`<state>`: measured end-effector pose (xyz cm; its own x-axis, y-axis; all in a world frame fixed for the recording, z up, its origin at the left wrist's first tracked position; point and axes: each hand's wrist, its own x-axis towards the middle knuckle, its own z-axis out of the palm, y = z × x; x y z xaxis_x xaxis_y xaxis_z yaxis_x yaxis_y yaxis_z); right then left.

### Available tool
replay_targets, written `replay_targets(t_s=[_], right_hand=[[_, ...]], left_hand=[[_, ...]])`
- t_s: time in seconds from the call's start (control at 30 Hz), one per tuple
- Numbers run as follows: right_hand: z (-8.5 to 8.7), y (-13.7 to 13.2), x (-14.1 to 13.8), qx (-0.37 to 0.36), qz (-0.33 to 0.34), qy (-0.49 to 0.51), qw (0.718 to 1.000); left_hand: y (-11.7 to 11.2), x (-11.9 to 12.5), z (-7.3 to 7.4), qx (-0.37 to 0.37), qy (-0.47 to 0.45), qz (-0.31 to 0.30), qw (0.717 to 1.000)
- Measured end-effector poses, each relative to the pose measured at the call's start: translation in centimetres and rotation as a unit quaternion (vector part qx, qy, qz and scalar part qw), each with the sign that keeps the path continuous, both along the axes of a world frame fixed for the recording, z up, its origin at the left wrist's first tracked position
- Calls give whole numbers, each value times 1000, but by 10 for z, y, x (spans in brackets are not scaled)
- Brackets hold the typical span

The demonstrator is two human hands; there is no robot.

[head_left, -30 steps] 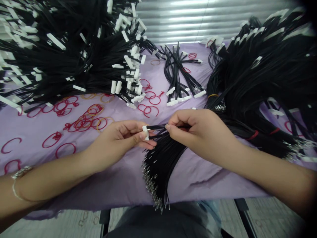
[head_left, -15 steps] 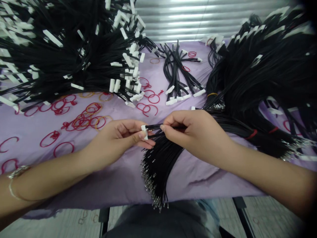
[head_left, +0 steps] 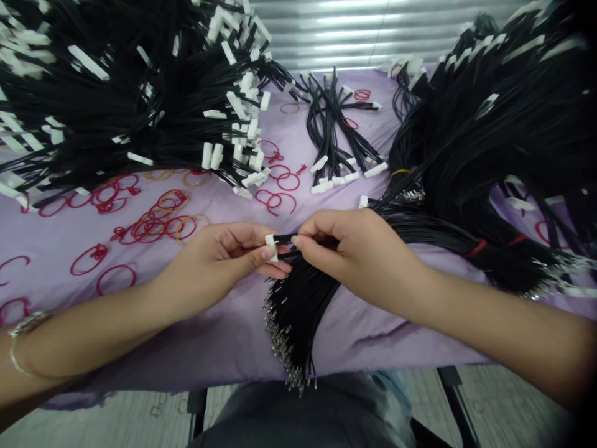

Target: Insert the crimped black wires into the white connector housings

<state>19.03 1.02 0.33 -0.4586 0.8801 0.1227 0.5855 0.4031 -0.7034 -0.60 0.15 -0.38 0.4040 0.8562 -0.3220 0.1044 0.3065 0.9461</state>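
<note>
Between thumb and fingers, my left hand [head_left: 237,252] pinches a small white connector housing [head_left: 272,247]. Black wires run out of its right side toward my right hand [head_left: 338,242], whose thumb and forefinger are closed on a black wire [head_left: 283,238] close to the housing. Under both hands a fanned bundle of black wires [head_left: 303,311] lies on the purple cloth, its bare metal terminals [head_left: 282,348] pointing toward me. My fingers hide the wire's tip and part of the housing.
A large heap of black cables with white connectors [head_left: 140,93] fills the back left. Bundled black wires [head_left: 489,143] pile up at the right. Connector-ended cables [head_left: 332,124] lie between them. Red rubber bands [head_left: 153,224] are scattered over the purple cloth [head_left: 224,348].
My right hand has moved slightly left, closer to the white connector housing. The left hand keeps its pinch on the housing. The whole view has shifted a little.
</note>
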Motion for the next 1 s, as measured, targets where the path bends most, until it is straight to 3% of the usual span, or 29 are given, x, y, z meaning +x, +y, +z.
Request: replay_targets(t_s=[0.17, 0.37, 0.7, 1.0], right_hand=[[-4, 1, -1, 10, 8, -17, 1000], [-6, 4, 1, -40, 39, 47, 997], [-9, 2, 0, -35, 62, 95, 993], [2, 3, 3, 80, 77, 72, 991]], left_hand=[[0, 2, 3, 3, 11, 0, 1000], [-1, 3, 4, 1, 12, -5, 1000], [-2, 5, 5, 7, 3, -4, 1000], [1, 4, 5, -3, 8, -27, 1000]])
